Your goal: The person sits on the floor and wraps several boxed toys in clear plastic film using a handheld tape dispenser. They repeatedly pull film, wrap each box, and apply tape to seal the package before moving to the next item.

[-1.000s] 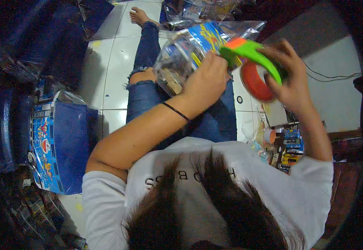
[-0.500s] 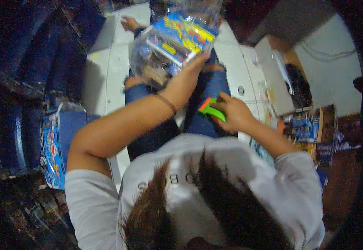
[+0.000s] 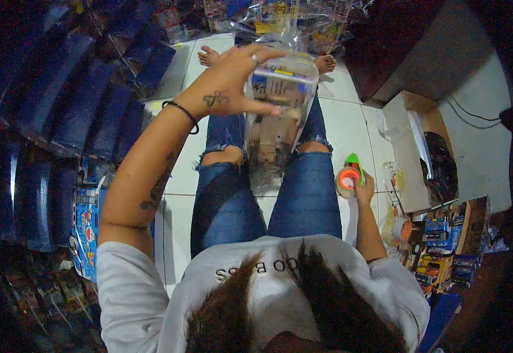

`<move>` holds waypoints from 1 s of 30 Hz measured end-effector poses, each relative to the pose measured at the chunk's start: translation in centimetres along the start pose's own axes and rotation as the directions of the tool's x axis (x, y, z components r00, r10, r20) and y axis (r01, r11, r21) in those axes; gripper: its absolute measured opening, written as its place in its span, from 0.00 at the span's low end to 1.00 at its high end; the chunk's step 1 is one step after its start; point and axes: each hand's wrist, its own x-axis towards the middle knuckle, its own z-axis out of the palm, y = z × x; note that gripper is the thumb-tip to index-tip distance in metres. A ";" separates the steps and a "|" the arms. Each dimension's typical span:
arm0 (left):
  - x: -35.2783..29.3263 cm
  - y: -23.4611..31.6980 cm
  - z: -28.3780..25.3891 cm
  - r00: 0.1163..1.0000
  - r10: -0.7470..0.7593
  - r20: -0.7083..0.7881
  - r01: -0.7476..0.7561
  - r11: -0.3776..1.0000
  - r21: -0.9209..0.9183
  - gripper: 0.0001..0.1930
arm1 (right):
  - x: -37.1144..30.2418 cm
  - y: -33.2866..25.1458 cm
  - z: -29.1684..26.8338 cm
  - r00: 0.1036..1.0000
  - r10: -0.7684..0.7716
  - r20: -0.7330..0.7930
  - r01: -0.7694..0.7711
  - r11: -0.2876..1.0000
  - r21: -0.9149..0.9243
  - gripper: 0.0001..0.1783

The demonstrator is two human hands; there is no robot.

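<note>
Left hand (image 3: 233,88) clamped on a clear-wrapped toy package (image 3: 277,106), lifted; right hand (image 3: 363,187) closed on the tape dispenser (image 3: 349,175) at floor level. Wrapping looks done; sealing appears finished.

— Packages in view?
— Clear plastic bag (image 3: 277,112) of boxed goods, blue and yellow, held up over the knees by the left hand (image 3: 233,82).
— Others?
— Blue printed box (image 3: 88,226) on the floor at left. Stacked blue-and-yellow boxes (image 3: 442,247) at lower right. Open cardboard carton (image 3: 406,150) right of the legs. More clear-wrapped packs (image 3: 280,17) beyond the feet.
</note>
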 end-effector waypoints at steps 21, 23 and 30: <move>-0.9 -3.9 6.4 0.787 -0.386 -0.481 0.135 0.869 -0.476 0.25 | 6.3 -38.8 -6.7 0.681 -0.692 -0.240 0.640 0.402 0.655 0.10; -0.5 -3.8 6.4 0.864 -0.199 -0.463 0.004 0.921 -0.389 0.25 | 2.5 -37.1 -7.9 0.709 -0.662 -0.244 0.598 0.382 0.704 0.10; -4.0 -0.9 7.8 0.925 -0.071 -0.373 -0.043 0.956 -0.289 0.34 | -5.6 -35.4 -9.9 0.561 -0.734 -0.382 0.568 0.005 0.823 0.16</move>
